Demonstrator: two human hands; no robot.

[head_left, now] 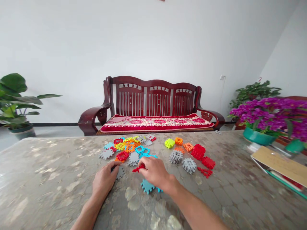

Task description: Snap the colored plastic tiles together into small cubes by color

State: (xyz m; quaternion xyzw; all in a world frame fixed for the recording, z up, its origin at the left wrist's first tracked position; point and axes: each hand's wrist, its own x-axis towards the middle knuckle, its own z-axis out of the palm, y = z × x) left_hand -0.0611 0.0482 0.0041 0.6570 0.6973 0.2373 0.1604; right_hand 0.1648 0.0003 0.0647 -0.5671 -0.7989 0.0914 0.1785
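Observation:
My right hand [154,172] is closed on a red interlocking plastic tile [136,169], held just above the table. To its left, my left hand [104,179] rests low with curled fingers on a grey interlocking tile [120,173], which is partly hidden. Beyond both hands lies a mixed heap with a red tile [122,156], a grey tile [133,158], an orange tile [129,147] and blue tiles [142,150]. Under my right wrist is a blue tile [147,186]. On the right, pieces lie grouped by colour: grey stacks [176,157], red stacks [198,151], orange [178,141] and yellow-green [169,143].
A patterned cloth covers the table [59,179]. Purple flowers stand in a teal pot [259,136] at the right, near a cardboard-coloured folder [280,163]. Behind the table is a wooden bench [158,95] with a red cushion. A potted plant [21,131] stands left.

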